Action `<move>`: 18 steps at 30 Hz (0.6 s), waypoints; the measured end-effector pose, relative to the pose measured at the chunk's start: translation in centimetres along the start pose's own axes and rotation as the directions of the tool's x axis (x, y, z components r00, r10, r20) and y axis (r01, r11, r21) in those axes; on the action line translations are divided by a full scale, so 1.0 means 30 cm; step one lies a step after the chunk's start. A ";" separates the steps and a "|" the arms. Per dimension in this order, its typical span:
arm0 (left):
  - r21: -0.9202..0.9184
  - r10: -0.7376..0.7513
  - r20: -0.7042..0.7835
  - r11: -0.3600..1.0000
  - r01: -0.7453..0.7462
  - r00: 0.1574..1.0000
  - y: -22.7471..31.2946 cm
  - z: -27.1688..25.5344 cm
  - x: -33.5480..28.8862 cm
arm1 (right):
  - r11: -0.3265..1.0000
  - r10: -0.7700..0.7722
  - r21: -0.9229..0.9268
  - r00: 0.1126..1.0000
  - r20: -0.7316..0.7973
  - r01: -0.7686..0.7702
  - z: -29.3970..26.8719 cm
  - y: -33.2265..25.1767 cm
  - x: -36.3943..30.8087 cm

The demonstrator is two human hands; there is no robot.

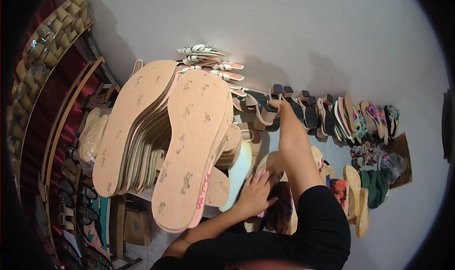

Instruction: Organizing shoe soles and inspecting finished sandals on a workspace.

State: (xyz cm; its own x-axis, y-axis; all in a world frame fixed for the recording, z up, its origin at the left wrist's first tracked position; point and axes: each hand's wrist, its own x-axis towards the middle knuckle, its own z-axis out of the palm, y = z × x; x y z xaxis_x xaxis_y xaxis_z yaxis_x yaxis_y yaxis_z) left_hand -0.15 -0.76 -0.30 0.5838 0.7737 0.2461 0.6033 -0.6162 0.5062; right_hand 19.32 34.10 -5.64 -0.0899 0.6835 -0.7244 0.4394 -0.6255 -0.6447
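My right hand reaches to the row along the wall, its fingers closed at a block-heeled sandal with a beige upper and a dark sole. Part of the grip is hidden behind the hand and forearm. Lower and to the left, my left hand has its fingers spread and lies over patterned sandals; no object shows in it. Left of my hands rise tall stacks of tan insoles, one leaning left and one nearer, the latter with red handwriting on its edge.
White strappy sandals are piled at the wall. More heeled sandals and floral ones continue the row rightward. Pale wooden-looking sandals lie at right, near green cloth. Shelves with shoes and bagged heels stand at left.
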 end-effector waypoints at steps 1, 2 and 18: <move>0.012 -0.004 -0.010 1.000 0.004 1.000 -0.006 0.009 -0.005 | 1.000 -0.001 -0.013 1.000 -0.002 0.001 -0.030 -0.020 -0.008; 0.023 -0.012 -0.022 1.000 0.013 1.000 -0.010 0.011 -0.010 | 1.000 -0.002 -0.029 1.000 0.000 0.002 -0.022 0.004 -0.016; -0.255 0.185 -0.390 0.920 -0.299 0.902 0.164 -0.132 0.007 | 0.851 -0.465 -0.325 0.880 -0.098 0.413 -0.340 0.165 -1.044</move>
State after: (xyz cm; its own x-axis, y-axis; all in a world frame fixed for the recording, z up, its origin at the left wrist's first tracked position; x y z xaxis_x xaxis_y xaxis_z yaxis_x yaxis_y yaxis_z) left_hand 0.80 -3.04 5.52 0.4262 0.6411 0.6383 0.2417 -0.7606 0.6026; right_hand 33.41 13.45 16.34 -0.1960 0.9289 -0.3142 0.6269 -0.1277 -0.7685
